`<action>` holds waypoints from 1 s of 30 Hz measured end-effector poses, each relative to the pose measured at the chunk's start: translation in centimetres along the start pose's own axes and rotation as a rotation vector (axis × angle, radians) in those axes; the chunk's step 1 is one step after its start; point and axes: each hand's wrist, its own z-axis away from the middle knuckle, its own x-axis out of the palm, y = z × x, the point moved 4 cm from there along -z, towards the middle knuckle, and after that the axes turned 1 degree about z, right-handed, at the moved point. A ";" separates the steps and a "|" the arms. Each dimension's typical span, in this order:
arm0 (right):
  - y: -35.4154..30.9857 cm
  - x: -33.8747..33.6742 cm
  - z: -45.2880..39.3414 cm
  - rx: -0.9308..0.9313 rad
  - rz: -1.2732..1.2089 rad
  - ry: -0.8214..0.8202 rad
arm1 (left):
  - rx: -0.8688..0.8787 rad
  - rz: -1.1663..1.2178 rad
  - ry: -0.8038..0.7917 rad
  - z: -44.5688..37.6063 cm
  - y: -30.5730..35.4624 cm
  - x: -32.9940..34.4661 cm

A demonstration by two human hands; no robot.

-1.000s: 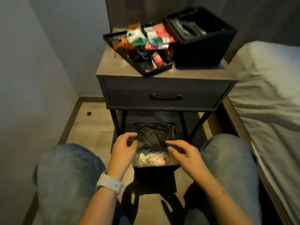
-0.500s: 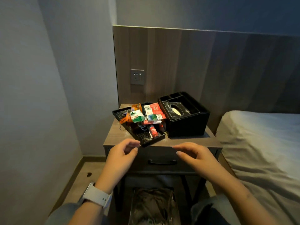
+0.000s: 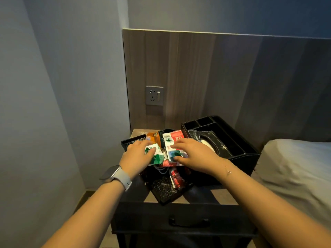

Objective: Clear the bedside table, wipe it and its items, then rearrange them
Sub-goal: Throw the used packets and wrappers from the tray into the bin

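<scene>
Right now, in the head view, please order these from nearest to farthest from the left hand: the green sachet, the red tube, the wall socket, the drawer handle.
1. Green sachet: under the left hand fingers, in the tray.
2. Red tube: to the right and nearer the person, at the tray's front.
3. Wall socket and drawer handle: both clearly farther, one up on the panel, one below the tabletop; too close to rank.

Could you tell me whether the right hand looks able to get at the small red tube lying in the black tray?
Probably yes. The small red tube lies uncovered in the black tray, just below the right hand, which rests on the red and white packets; nothing stands between them.
</scene>
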 end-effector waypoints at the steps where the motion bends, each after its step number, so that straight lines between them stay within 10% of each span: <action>1: 0.4 0.5 -1.4 0.013 0.012 -0.049 | -0.036 -0.016 -0.035 -0.8 -0.5 0.4; 9: 1.6 3.9 -5.8 0.067 0.164 -0.334 | -0.011 0.107 -0.086 -2.5 -1.1 2.8; 20: 2.0 1.7 -4.1 0.103 0.073 0.191 | -0.058 0.351 0.051 -2.2 -1.4 2.3; 30: 2.9 -3.2 3.8 0.287 -0.553 0.700 | 0.139 0.286 -0.092 0.2 1.4 3.5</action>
